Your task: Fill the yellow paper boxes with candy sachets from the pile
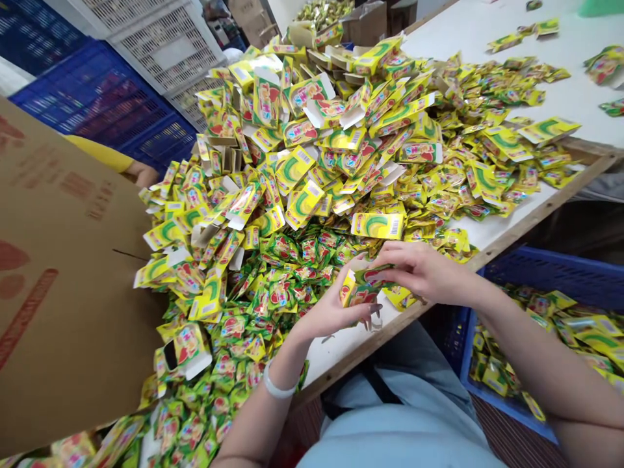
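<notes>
My left hand (336, 305) is wrapped around a small yellow and green printed box (349, 289) just above the table's front edge. At the box's end, the fingers of my right hand (419, 270) pinch a small green candy packet (377, 274); how far it reaches inside the box I cannot tell. Beyond my hands lies a heap of green packets (280, 292) with a red fruit print. Above that rises a large pile of yellow boxes (297, 166), many with flaps standing open. One yellow box (377, 225) lies just past my right hand.
A large cardboard carton (73, 292) stands at the left. A blue crate (511, 260) holding packets and boxes is by my right side. The table has a raised wooden edge (541, 208). Stacked crates (160, 49) and another person's arm (141, 174) are behind the pile.
</notes>
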Demonstrator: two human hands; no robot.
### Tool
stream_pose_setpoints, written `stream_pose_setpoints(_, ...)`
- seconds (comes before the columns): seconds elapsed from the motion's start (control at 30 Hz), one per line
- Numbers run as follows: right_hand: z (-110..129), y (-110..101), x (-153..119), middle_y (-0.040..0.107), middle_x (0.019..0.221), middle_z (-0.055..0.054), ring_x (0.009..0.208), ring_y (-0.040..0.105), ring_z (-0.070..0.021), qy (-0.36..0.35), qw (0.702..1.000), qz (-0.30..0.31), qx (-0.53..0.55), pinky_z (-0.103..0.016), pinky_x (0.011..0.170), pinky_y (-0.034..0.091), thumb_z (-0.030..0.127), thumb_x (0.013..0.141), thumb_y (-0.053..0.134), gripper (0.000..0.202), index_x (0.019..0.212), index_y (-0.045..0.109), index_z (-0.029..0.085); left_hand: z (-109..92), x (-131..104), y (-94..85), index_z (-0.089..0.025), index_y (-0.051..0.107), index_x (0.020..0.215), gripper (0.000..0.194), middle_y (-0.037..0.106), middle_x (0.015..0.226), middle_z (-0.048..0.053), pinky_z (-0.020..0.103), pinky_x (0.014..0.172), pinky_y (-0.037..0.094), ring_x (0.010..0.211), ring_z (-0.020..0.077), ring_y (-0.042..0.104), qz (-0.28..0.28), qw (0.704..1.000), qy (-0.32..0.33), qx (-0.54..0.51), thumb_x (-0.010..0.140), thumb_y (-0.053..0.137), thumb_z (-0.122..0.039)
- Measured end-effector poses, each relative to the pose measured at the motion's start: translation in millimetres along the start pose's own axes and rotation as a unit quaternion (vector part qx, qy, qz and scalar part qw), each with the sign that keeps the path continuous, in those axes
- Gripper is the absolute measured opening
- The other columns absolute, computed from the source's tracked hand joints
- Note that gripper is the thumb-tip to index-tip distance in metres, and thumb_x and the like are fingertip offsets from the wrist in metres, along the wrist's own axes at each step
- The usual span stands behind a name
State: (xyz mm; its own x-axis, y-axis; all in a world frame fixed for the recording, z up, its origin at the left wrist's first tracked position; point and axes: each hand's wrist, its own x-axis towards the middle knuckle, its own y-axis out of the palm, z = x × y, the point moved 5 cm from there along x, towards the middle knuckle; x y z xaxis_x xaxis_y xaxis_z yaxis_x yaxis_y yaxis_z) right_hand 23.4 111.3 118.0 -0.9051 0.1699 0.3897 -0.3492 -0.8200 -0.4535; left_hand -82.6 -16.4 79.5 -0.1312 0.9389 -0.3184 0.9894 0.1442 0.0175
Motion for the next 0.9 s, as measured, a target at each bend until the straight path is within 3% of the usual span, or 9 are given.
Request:
stream_pose_setpoints(0.1,4.1,-5.5,-4.3,0.064,0.085,-0.004,0.077,0.062,-0.0142,-0.001,0.998,0.041,-0.040,-0.025,0.071,0.049,0.024,0.099,0.050,0.023,0.106,0.072,0.022,5.9,-0.6,2.0,-0.026,0.021,0.151,0.088,0.063,0.085,0.000,0.027,0.066,0.053,0.066,0.0138,0.062,0.027,1.000,0.002,-0.010,0.080,0.074,-0.029)
stream_pose_setpoints(0.2,4.4,-7.0,-7.5,0.064,0.086,-0.004,0.076,0.062,-0.0141,0.007,0.998,0.039,-0.056,-0.024,0.069,0.047,0.023,0.099,0.049,0.023,0.105,0.071,0.022,7.2,-1.2,3.6,-0.029,0.015,0.153,0.090,0.065,0.088,0.001,0.030,0.068,0.055,0.069,0.0156,0.064,0.046,0.999,0.001,-0.018,0.082,0.071,-0.030)
stream_pose_setpoints(0.4,4.4,-7.8,-7.0,0.064,0.077,-0.001,0.070,0.059,-0.0134,0.033,0.999,0.016,-0.033,-0.023,0.066,0.044,0.020,0.095,0.053,0.016,0.086,0.066,0.019,3.8,-5.0,6.6,-0.027,0.006,0.155,0.092,0.066,0.089,0.003,0.033,0.073,0.056,0.076,0.0186,0.066,0.055,0.998,-0.003,-0.024,0.086,0.066,-0.032)
stream_pose_setpoints(0.57,22.2,4.9,-0.1,0.063,0.081,-0.002,0.064,0.056,-0.0120,0.004,0.988,0.108,-0.110,-0.022,0.058,0.038,0.008,0.089,0.051,0.022,0.076,0.065,0.019,4.0,-3.9,6.0,-0.024,0.017,0.153,0.086,0.067,0.095,0.004,0.036,0.080,0.056,0.076,0.0179,0.067,0.069,0.995,-0.004,0.078,0.083,0.065,-0.025)
stream_pose_setpoints(0.67,19.4,4.0,-0.3,0.064,0.077,0.000,0.058,0.054,-0.0104,0.044,0.994,0.079,-0.061,-0.021,0.053,0.036,0.010,0.087,0.058,0.013,0.086,0.067,0.019,7.2,-2.9,2.9,-0.024,0.016,0.153,0.090,0.067,0.093,0.003,0.034,0.075,0.056,0.070,0.0165,0.065,0.081,0.994,-0.008,0.070,0.079,0.066,-0.025)
stream_pose_setpoints(0.77,2.1,5.5,-10.9,0.060,0.062,0.005,0.046,0.047,-0.0085,0.115,0.992,0.026,0.052,-0.020,0.045,0.032,0.028,0.087,0.066,0.009,0.091,0.067,0.020,10.9,-4.8,3.2,-0.024,0.005,0.155,0.096,0.067,0.091,0.003,0.035,0.077,0.056,0.073,0.0180,0.066,0.098,0.992,-0.019,0.072,0.081,0.066,-0.026)
stream_pose_setpoints(0.9,-11.1,22.1,-33.0,0.064,0.061,0.001,0.051,0.055,-0.0108,0.132,0.987,0.000,0.091,-0.021,0.051,0.039,0.037,0.093,0.059,0.028,0.074,0.068,0.019,13.9,-9.0,7.8,-0.023,0.005,0.157,0.103,0.060,0.127,0.012,0.043,0.101,0.048,0.109,0.0267,0.063,0.080,0.984,-0.003,0.160,0.076,0.070,-0.022)
